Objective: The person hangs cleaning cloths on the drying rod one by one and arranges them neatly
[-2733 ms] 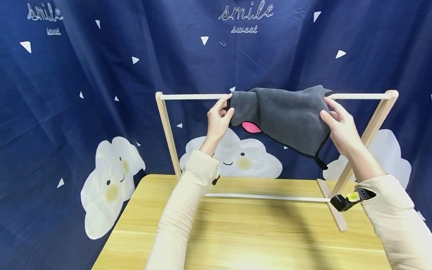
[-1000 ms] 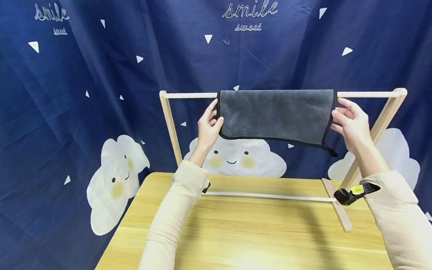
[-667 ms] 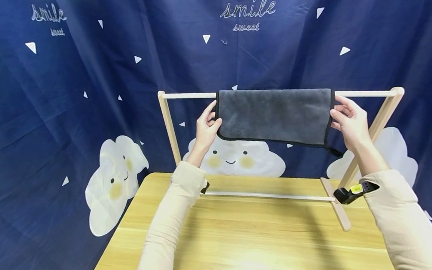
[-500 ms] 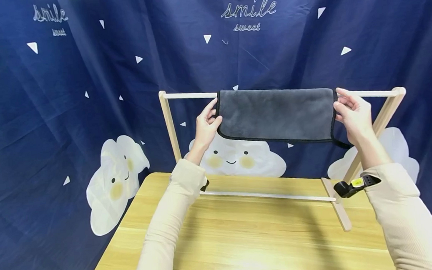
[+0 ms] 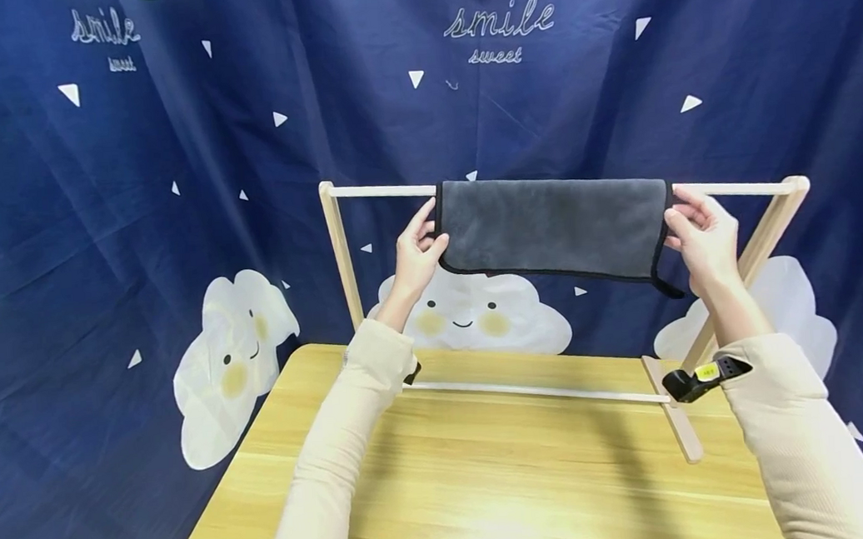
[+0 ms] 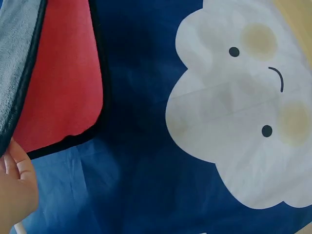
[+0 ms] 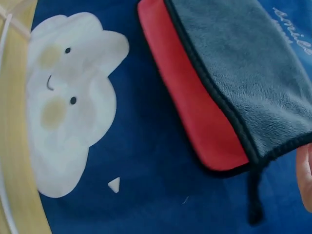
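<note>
A dark grey towel with black edging hangs folded over the top bar of a wooden rack. Its inner face is red, seen as the towel's back layer in the left wrist view and below the front layer in the right wrist view. My left hand pinches the towel's left edge between thumb and fingers. At the right edge my right hand pinches the cloth near the bar. A black hanging loop dangles from the towel's lower right corner.
The rack stands on a light wooden table, with a lower bar and a right foot near the tabletop. Behind it hangs a dark blue curtain printed with clouds and triangles.
Earlier the towel was bunched and slanted on the bar with a bit of pink showing; now it lies spread flat. Both hands moved outward to its side edges. The right hand rose briefly, then lowered slightly.
</note>
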A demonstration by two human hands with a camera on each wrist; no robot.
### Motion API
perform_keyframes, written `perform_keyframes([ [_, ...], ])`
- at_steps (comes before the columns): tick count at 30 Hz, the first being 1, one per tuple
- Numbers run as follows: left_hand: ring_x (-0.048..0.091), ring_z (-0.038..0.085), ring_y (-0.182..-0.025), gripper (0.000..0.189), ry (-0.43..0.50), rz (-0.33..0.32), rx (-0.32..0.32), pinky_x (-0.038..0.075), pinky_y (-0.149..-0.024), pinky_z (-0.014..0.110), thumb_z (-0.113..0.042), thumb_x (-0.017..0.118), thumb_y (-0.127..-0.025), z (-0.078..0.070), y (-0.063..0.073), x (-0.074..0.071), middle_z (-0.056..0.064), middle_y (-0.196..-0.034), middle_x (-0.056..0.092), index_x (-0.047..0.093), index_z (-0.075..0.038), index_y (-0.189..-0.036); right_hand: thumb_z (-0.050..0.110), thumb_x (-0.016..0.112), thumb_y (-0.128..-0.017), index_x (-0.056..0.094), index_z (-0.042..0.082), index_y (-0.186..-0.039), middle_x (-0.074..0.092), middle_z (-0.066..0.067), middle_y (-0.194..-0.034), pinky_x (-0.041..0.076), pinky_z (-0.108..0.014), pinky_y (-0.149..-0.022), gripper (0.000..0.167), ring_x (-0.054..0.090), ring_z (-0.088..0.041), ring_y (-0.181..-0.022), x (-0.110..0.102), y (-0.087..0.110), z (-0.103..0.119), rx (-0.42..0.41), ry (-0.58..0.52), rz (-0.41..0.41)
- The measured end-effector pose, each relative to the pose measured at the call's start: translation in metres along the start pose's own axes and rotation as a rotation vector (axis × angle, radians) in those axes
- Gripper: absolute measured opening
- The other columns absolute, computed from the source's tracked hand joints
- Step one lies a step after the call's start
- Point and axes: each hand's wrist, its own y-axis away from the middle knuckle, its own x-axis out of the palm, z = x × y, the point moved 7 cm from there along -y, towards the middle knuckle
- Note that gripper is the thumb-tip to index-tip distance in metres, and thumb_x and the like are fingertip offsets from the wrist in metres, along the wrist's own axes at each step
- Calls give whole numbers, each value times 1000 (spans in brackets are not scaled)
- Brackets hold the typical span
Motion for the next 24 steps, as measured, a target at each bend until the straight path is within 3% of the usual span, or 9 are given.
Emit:
perform_keyframes([
  [7, 58, 40, -75, 58, -38, 28, 12, 43, -63, 17, 17, 53, -80, 9, 9, 0, 35, -101, 58, 37, 6, -135, 1, 60, -85, 52, 15, -123, 57, 5, -88, 51, -15, -60, 41, 58, -1, -74, -3, 12, -24, 27, 86, 165],
  [11, 57, 45, -80, 59, -60, 45, 0, 40, -62, 17, 17, 53, -80, 16, 15, 1, 34, -101, 58, 36, 5, -136, -3, 55, -87, 42, 13, -136, 58, 7, -91, 50, -13, -61, 54, 59, 1, -73, -3, 15, -30, -12, 201, 211],
  [16, 58, 42, -77, 59, -91, 34, 15, 41, -62, 17, 16, 51, -80, 19, 18, 2, 32, -98, 59, 37, 4, -136, -5, 52, -87, 44, 12, -135, 56, 11, -79, 46, -9, -58, 51, 57, 4, -68, -6, 16, -33, -80, 296, 184],
  [21, 55, 38, -69, 57, -109, 9, 40, 37, -57, 17, 17, 50, -80, 20, 18, -1, 32, -95, 59, 39, 5, -134, -6, 51, -88, 41, 8, -138, 53, 9, -76, 45, -8, -57, 53, 54, 3, -66, -11, 19, -34, -119, 298, 142],
  [24, 54, 33, -66, 56, -109, -1, 35, 35, -56, 19, 16, 50, -80, 29, 16, -2, 30, -94, 59, 40, 4, -134, -8, 50, -87, 39, 7, -139, 51, 8, -77, 44, -8, -57, 55, 53, 2, -64, -15, 21, -35, -136, 288, 120],
])
